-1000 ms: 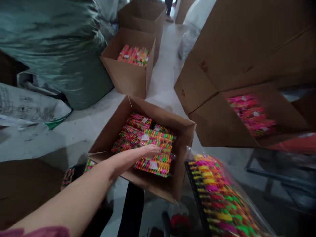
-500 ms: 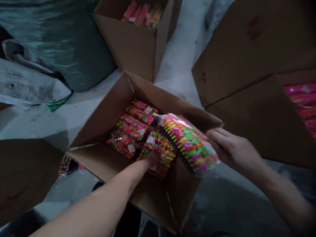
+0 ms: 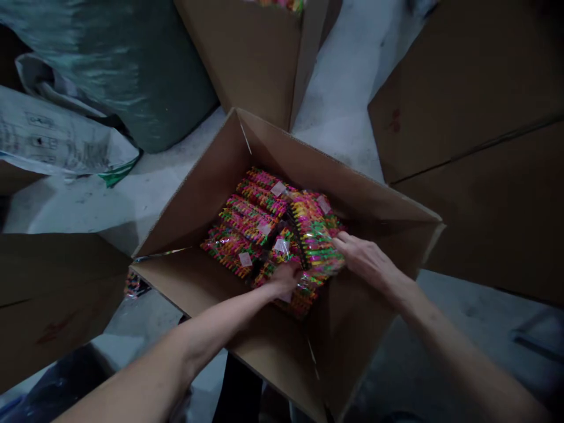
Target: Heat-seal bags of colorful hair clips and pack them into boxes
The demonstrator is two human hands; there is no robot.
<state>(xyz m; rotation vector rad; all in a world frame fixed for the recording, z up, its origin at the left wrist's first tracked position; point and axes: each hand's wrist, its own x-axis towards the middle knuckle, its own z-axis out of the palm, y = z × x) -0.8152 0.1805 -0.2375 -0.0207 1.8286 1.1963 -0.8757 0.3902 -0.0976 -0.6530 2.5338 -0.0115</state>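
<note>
An open cardboard box [image 3: 185, 285] stands before me, with rows of clear plastic packs [image 3: 253, 214] inside. The packs are full of small pink, orange, yellow and green pieces and bear white labels. My right hand [image 3: 363, 258] is closed on the near right end of one such pack [image 3: 315, 232], which lies tilted over the right-hand row. My left hand [image 3: 285, 277] is down in the box, its fingers curled against another pack [image 3: 304, 288] in that row. The left fingertips are partly hidden among the plastic.
Another tall cardboard box [image 3: 251, 64] with colourful contents stands behind. Large cardboard flaps [image 3: 476, 205] rise on the right, and a carton [image 3: 53, 299] sits at left. A green sack [image 3: 154, 76] and a white printed bag [image 3: 66, 141] lie at the upper left.
My right hand has lowered its pack leftward and down from above the box's right side onto the packs inside. My left hand stays among the packs. The view has shifted slightly.
</note>
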